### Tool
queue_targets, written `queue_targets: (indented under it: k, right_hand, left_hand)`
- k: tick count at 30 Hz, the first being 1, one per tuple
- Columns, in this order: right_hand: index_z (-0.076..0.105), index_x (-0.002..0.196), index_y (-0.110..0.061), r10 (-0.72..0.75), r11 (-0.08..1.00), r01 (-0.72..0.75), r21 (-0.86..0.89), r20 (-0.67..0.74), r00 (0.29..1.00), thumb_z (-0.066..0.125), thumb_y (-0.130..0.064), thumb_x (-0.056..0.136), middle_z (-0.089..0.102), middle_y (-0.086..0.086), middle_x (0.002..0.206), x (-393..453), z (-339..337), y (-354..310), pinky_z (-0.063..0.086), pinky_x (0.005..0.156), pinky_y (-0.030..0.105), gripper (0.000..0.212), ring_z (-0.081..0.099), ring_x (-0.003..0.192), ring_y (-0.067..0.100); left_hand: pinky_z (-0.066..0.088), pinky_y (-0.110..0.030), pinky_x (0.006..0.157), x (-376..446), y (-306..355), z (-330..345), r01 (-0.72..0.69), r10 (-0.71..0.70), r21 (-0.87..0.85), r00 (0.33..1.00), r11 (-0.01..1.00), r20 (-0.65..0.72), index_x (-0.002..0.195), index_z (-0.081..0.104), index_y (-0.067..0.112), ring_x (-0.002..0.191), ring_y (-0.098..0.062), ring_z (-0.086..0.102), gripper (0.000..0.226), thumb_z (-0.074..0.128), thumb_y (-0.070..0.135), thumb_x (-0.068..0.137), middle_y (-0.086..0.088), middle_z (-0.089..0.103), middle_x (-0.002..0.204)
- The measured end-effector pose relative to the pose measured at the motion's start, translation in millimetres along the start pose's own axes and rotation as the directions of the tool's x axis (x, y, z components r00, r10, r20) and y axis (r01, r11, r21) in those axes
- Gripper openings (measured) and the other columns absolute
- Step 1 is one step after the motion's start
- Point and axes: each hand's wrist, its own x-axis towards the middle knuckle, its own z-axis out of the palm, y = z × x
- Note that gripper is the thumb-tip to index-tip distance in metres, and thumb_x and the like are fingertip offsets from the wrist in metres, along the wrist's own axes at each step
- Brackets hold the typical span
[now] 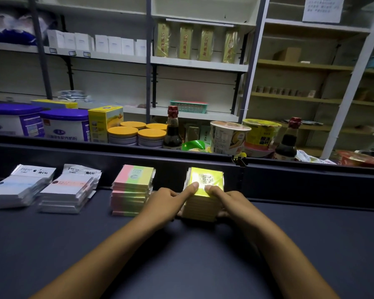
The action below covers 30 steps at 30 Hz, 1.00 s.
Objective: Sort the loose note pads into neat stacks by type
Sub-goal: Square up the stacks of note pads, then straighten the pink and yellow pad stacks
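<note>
**Dark counter, four stacks of note pads**

Dark counter point(289, 244) spreads under our forearms. Our left hand point(171, 203) and right hand point(229, 201) clasp the yellow stack point(203, 203) from both sides, forefingers pressing its top pad. Left of it stand the pink-and-green stack point(132, 190), then two white stacks point(67, 190) point(17, 188). Beyond, groceries and shelves point(199, 65).

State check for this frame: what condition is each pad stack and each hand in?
Yellow stack: upright, held between both hands.
Pink-green stack: upright, untouched.
Pink-white stack: leaning, uneven.
Blue-white stack: leaning, uneven.
Left hand: gripping the yellow stack's side.
Right hand: gripping its other side.
</note>
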Motion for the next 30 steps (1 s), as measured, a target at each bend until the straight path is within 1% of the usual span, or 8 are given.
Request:
queue_targets:
  k: [6,12,18,20,22,25,28,30]
  right_hand:
    - [0.074,0.082,-0.006,0.037,0.999,-0.039,-0.032,-0.054,0.998,0.063,-0.070,0.071,0.067,0.005,0.065,4.7,-2.7,2.7,0.049,0.060,0.026,0.065,0.063,0.058,0.015]
    - [0.070,0.077,-0.008,0.064,0.993,-0.077,-0.092,-0.132,0.989,0.056,-0.069,0.081,0.063,0.005,0.061,6.7,-1.1,0.7,0.045,0.049,0.023,0.062,0.058,0.050,0.016]
    - [0.070,0.080,-0.011,0.058,0.993,-0.070,-0.099,-0.120,0.991,0.054,-0.068,0.084,0.065,-0.003,0.055,8.7,-1.1,4.6,0.043,0.044,0.018,0.059,0.061,0.049,0.011]
    - [0.071,0.082,-0.011,0.039,0.995,-0.048,-0.090,-0.098,0.994,0.055,-0.068,0.083,0.067,-0.004,0.056,6.4,-2.7,2.7,0.047,0.050,0.018,0.060,0.064,0.050,0.008]
    - [0.071,0.102,-0.010,0.001,0.995,-0.010,-0.104,-0.090,0.996,0.054,-0.074,0.080,0.073,0.004,0.087,2.6,-6.1,1.2,0.054,0.069,0.029,0.070,0.069,0.078,0.015]
    - [0.051,0.140,-0.011,-0.109,0.985,0.069,-0.161,-0.256,0.961,0.051,-0.072,0.084,0.056,0.013,0.136,-3.1,-12.5,-5.3,0.048,0.098,0.041,0.083,0.056,0.122,0.027]
    - [0.046,0.142,-0.016,-0.378,0.912,0.244,-0.329,-0.444,0.813,0.054,-0.060,0.088,0.045,0.008,0.142,-16.3,-10.4,-20.6,0.042,0.106,0.044,0.070,0.045,0.131,0.026]
    - [0.048,0.138,-0.019,-0.535,0.832,0.362,-0.420,-0.438,0.723,0.057,-0.053,0.090,0.046,0.003,0.137,-25.0,-0.1,-35.2,0.043,0.105,0.042,0.059,0.045,0.129,0.020]
  left_hand:
    - [0.054,-0.036,0.082,-3.5,6.9,6.3,0.032,-0.033,0.031,0.999,0.999,0.038,0.085,0.077,0.011,0.069,-0.015,0.068,0.099,0.036,0.097,0.060,-0.002,0.075,0.074]
    - [0.051,-0.037,0.091,-5.2,8.6,10.7,0.039,-0.047,0.104,0.996,0.994,0.073,0.103,0.074,0.007,0.076,-0.018,0.063,0.109,0.026,0.095,0.060,-0.011,0.074,0.097]
    - [0.050,-0.036,0.085,-4.9,7.7,12.1,0.021,-0.031,0.106,0.995,0.994,0.098,0.102,0.073,0.003,0.073,-0.021,0.060,0.110,0.026,0.095,0.063,-0.011,0.074,0.091]
    - [0.051,-0.038,0.091,-7.3,8.6,10.7,0.017,-0.027,0.092,0.994,0.996,0.106,0.103,0.074,0.005,0.082,-0.024,0.066,0.110,0.027,0.095,0.060,-0.010,0.075,0.095]
    - [0.051,-0.036,0.088,-10.7,10.1,7.5,0.019,-0.027,0.091,0.996,0.996,0.088,0.094,0.073,0.003,0.082,-0.023,0.068,0.102,0.031,0.092,0.066,-0.011,0.074,0.091]
    - [0.044,-0.033,0.070,-21.4,15.8,-1.0,-0.050,0.045,0.146,0.998,0.988,0.036,0.066,0.053,0.010,0.065,-0.020,0.059,0.078,0.036,0.085,0.076,-0.010,0.058,0.067]
    - [0.048,-0.033,0.068,-38.0,19.9,-22.1,-0.179,0.203,0.203,0.973,0.963,-0.107,0.069,0.058,0.021,0.066,-0.014,0.062,0.059,0.043,0.077,0.081,0.000,0.064,0.067]
    - [0.050,-0.028,0.067,-46.8,22.9,-45.6,-0.247,0.285,0.181,0.932,0.952,-0.223,0.081,0.069,0.026,0.072,-0.003,0.064,0.049,0.048,0.071,0.082,0.010,0.068,0.074]
